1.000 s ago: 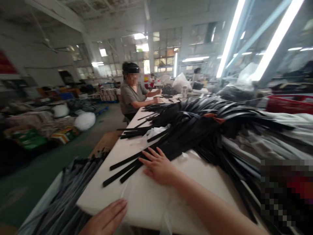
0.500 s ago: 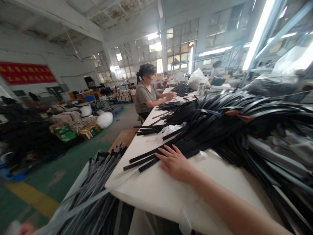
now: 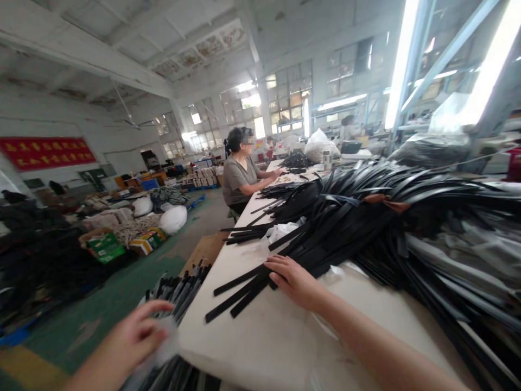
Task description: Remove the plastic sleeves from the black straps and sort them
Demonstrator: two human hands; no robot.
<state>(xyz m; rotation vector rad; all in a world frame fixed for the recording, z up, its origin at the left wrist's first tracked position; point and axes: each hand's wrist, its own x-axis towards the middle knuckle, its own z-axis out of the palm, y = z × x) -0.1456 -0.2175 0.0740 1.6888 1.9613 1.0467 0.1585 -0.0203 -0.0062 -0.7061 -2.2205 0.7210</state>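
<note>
My right hand (image 3: 293,279) rests on several flat black strips (image 3: 236,296) whose ends fan out on the white table (image 3: 228,347). Its fingers lie over the strips, close together and slightly bent. At the lower left, my left hand (image 3: 140,334) is closed around something whitish and translucent (image 3: 165,339), blurred by motion. Below that hand, a bundle of dark and grey strips (image 3: 183,290) leans beside the table edge. A large heap of black strips (image 3: 345,233), tied with a brown band (image 3: 385,202), spreads over the table.
A person in a grey shirt (image 3: 240,176) sits at the table's far left side, both hands over it. White crumpled plastic (image 3: 283,232) lies among the strips. A cardboard piece (image 3: 205,252) is beside the table. Sacks and boxes (image 3: 108,245) stand on the floor at left.
My left hand has come up into view from the lower left corner with the whitish thing. My right hand's fingers have drawn closer together on the strips. The view has tilted upward.
</note>
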